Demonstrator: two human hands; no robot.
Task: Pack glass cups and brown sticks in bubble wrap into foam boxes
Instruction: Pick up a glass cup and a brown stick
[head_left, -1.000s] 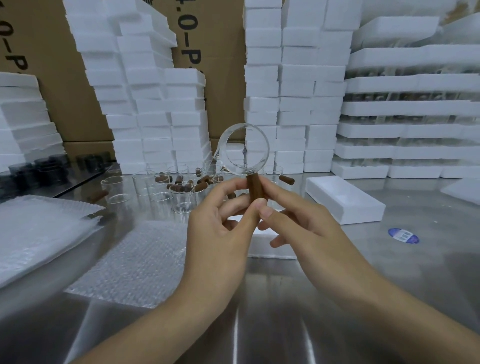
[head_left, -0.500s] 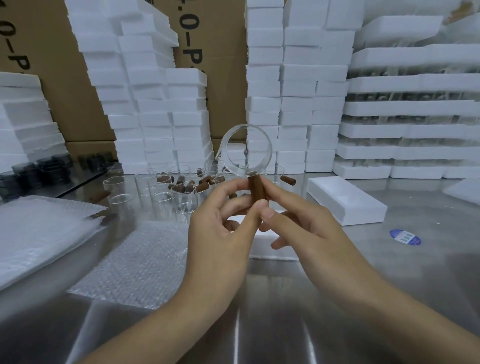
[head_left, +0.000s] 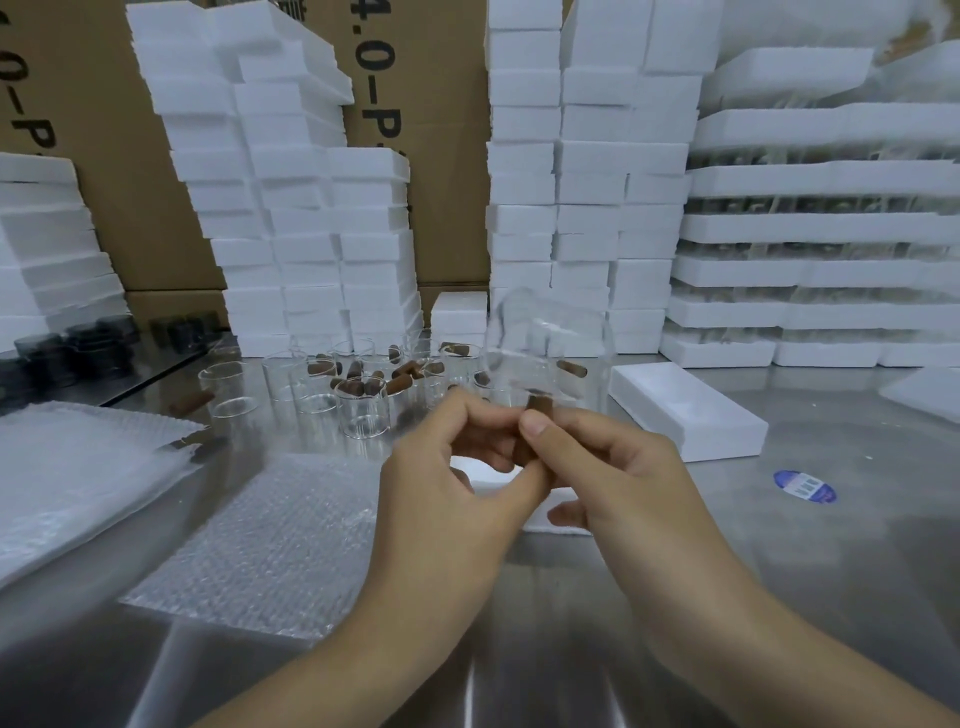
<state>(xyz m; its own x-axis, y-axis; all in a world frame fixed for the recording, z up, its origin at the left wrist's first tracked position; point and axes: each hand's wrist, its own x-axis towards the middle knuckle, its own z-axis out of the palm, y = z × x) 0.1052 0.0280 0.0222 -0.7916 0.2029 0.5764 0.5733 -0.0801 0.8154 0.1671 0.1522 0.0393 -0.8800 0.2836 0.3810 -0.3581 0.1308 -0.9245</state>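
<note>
Our left hand (head_left: 441, 483) and right hand (head_left: 623, 478), both grips pinching one brown stick (head_left: 538, 406) under a blurred glass cup (head_left: 545, 343) at centre; stick-filled cups (head_left: 363, 410) at 11 o'clock, bubble wrap (head_left: 260, 540) at 8, foam box (head_left: 685, 410) at 2.

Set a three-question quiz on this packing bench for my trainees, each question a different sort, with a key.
1. True or false: the left hand and the right hand both pinch the brown stick.
2. What lies flat on the table just left of the hands? A) a bubble wrap sheet B) scissors C) a tape roll
3. Fill in: the lone foam box lies to the ___ of the hands.
Key: 1 true; 2 A; 3 right.
</note>
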